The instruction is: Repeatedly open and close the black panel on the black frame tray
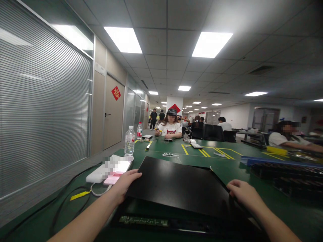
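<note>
The left hand point(125, 184) and the right hand point(242, 193) are holding a black panel point(176, 185) by its opposite edges, each grip closed on it, above a black case point(141, 222) on the green desk point(227, 164).

Black cover point(176, 185), held at its edges by my left grip point(126, 183) and right grip point(243, 193): smooth and matt with a faint sheen; metal or plastic cannot be told. Counter point(227, 164): matt green mat, marked with yellow tape lines point(204, 153). Water bottle point(129, 141): clear, shiny plastic. Power bank point(97, 174): white, smooth plastic. Phone point(117, 171): glossy screen. Blinds point(45, 111): fine ribbed slats with a grey metallic sheen.
</note>
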### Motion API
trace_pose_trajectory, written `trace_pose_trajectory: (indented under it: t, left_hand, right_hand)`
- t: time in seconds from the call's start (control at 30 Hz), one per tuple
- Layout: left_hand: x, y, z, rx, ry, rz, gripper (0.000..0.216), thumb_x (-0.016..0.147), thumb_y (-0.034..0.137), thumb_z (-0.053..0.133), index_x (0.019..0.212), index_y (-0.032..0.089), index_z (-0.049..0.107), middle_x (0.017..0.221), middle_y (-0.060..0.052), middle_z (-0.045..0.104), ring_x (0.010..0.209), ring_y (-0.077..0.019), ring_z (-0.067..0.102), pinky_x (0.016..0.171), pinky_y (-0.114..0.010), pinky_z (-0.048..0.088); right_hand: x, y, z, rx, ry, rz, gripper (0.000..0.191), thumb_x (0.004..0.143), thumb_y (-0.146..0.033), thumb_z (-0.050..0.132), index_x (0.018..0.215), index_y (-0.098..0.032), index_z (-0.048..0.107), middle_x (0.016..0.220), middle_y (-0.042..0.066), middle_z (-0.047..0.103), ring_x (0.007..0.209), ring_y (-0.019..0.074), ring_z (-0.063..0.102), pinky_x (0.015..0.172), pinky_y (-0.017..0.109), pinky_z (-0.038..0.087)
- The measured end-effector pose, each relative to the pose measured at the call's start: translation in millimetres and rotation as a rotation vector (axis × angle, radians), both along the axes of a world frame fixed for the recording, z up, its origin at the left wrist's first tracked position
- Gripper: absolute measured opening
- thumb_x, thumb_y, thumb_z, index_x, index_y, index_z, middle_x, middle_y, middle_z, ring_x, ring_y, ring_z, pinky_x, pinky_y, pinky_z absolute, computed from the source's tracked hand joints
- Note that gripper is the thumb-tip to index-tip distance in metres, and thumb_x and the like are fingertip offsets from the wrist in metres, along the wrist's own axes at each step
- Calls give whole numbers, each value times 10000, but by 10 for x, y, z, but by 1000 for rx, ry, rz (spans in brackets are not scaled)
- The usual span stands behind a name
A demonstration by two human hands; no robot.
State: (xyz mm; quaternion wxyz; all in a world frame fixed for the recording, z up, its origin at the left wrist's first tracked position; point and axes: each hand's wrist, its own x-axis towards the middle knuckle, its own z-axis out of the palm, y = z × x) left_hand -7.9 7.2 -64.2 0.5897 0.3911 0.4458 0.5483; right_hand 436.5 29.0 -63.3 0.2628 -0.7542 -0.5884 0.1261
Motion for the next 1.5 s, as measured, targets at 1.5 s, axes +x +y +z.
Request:
trace_pose_trajectory:
  t: [1.5]
  left_hand:
    - [62,0,77,9,-28,101,266,670,165,607,934,152,589,732,-57,711,719,-225,672,652,-317,509]
  right_hand:
    - [-24,-16,45,-62,82,-29,272,702,-374,443,781,-190,626,708,38,688,477,140,586,507,252,421]
